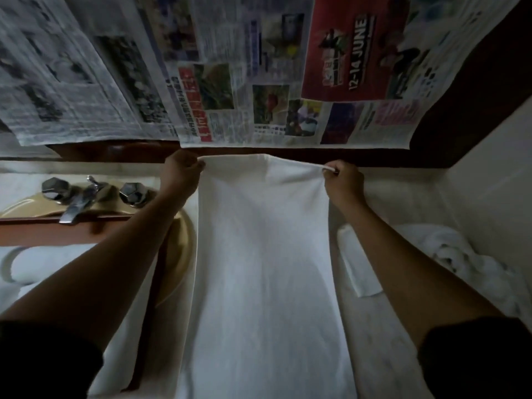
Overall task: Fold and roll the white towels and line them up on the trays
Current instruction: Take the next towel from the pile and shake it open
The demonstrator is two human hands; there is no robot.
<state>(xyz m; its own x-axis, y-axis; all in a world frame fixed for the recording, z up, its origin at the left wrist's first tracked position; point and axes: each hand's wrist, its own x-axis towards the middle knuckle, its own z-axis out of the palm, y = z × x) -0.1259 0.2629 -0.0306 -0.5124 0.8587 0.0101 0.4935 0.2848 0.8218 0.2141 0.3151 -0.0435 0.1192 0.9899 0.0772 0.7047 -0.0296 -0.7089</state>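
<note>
Both hands' fingers (331,169) pinch the far corners of the lengthwise-spread towel (263,254).

Both arms extend forward, forearms bare, converging slightly toward the wrists; left hand (182,168) has its fingers curled, pinching one upper corner of the white towel (264,254); right hand (342,180) sits roughly level with it, well apart, fingers curled, pinching the opposite upper corner; both hand backs face the camera.
</note>
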